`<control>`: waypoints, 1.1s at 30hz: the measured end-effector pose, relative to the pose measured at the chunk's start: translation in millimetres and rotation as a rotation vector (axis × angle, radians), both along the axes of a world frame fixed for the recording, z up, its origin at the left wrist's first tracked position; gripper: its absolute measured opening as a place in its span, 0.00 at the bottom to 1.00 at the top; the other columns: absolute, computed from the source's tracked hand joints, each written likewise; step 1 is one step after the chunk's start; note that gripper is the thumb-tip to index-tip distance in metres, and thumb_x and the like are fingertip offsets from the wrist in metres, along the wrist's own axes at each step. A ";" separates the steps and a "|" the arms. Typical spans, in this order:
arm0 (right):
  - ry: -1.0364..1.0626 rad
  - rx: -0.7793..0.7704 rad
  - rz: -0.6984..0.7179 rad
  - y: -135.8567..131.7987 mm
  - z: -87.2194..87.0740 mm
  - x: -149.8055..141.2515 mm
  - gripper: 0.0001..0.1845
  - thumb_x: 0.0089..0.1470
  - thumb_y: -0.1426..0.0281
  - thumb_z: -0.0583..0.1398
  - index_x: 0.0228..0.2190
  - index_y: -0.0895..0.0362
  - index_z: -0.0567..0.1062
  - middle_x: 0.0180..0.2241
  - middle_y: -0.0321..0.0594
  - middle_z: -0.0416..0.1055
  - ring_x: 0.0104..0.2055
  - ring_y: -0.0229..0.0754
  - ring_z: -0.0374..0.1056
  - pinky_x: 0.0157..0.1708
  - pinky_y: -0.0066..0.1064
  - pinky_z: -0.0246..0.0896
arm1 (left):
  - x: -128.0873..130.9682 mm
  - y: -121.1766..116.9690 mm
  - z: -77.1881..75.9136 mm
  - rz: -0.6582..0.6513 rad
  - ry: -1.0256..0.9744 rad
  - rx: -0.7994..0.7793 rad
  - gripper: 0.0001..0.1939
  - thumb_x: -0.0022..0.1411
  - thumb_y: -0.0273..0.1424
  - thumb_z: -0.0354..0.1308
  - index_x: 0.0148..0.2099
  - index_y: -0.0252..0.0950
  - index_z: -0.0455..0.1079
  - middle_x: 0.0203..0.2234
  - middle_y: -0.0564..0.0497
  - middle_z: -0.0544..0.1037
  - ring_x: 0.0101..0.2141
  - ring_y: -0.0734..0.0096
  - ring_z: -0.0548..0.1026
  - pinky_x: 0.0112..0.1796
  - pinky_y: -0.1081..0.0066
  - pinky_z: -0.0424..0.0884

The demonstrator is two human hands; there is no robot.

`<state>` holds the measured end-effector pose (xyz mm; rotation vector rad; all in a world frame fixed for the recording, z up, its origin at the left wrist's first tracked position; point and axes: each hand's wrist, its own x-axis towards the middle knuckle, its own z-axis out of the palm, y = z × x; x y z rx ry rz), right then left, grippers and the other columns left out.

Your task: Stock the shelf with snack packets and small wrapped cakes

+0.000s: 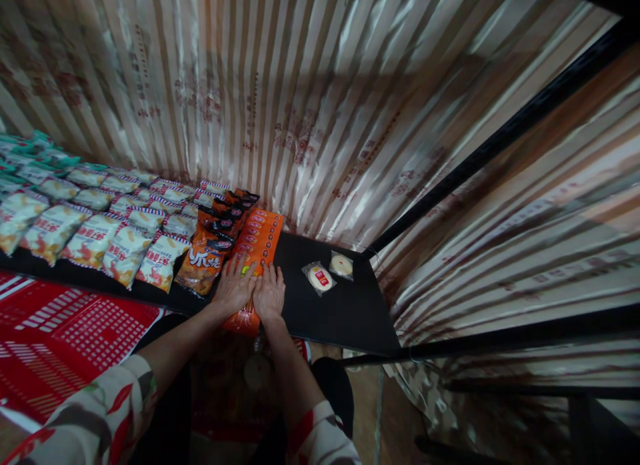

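An orange printed sheet of packaging (pixel 261 232) lies lengthwise across the black shelf (pixel 345 315), its lower end hanging past the front edge. My left hand (pixel 236 286) rests flat on it, fingers stretched out. Beside it my right hand (pixel 269 290) also presses down, fingers extended, the two hands touching or nearly so. Just left of the sheet stands a row of orange and brown snack bags (pixel 203 262). Two round pale cakes in clear wrappers, one with a red label (pixel 320 278) and one behind it (pixel 342 265), lie to the right.
Rows of white snack bags (pixel 123 248) fill the shelf's left part, with green-topped bags (pixel 37 152) beyond. A striped, wrinkled curtain (pixel 300 85) hangs behind. A black metal post (pixel 480 148) rises at the right. Red printed material (pixel 75 332) lies at the lower left.
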<state>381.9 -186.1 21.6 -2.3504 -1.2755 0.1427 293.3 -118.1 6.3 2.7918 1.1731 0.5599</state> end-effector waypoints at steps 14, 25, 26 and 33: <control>0.008 -0.018 0.000 1.7 -1.8 1.2 0.27 0.60 0.67 0.45 0.60 0.55 0.56 0.62 0.41 0.54 0.64 0.46 0.42 0.57 0.41 0.44 | 0.5 -1.2 6.7 -0.015 0.016 -0.036 0.22 0.64 0.37 0.43 0.59 0.46 0.61 0.61 0.46 0.58 0.61 0.51 0.53 0.57 0.50 0.50; 0.006 -0.005 -0.001 -1.0 1.0 0.4 0.26 0.60 0.67 0.44 0.60 0.53 0.56 0.62 0.40 0.53 0.64 0.46 0.42 0.57 0.42 0.46 | -0.1 -2.4 6.0 -0.014 0.010 -0.013 0.22 0.64 0.36 0.44 0.59 0.46 0.62 0.60 0.46 0.59 0.61 0.51 0.52 0.57 0.50 0.50; 0.009 -0.002 0.000 -0.8 0.9 0.7 0.26 0.60 0.67 0.44 0.60 0.53 0.56 0.62 0.40 0.53 0.64 0.47 0.42 0.57 0.42 0.45 | -0.1 -2.5 6.4 -0.014 0.011 -0.013 0.22 0.64 0.36 0.44 0.59 0.45 0.62 0.60 0.46 0.59 0.61 0.51 0.53 0.57 0.50 0.50; 0.035 0.054 -0.005 -4.6 -1.7 2.1 0.26 0.59 0.68 0.46 0.58 0.60 0.59 0.62 0.46 0.51 0.65 0.47 0.41 0.58 0.41 0.46 | 0.5 -3.6 10.5 -0.006 0.032 -0.017 0.22 0.63 0.36 0.45 0.59 0.44 0.62 0.60 0.44 0.60 0.60 0.50 0.54 0.56 0.50 0.51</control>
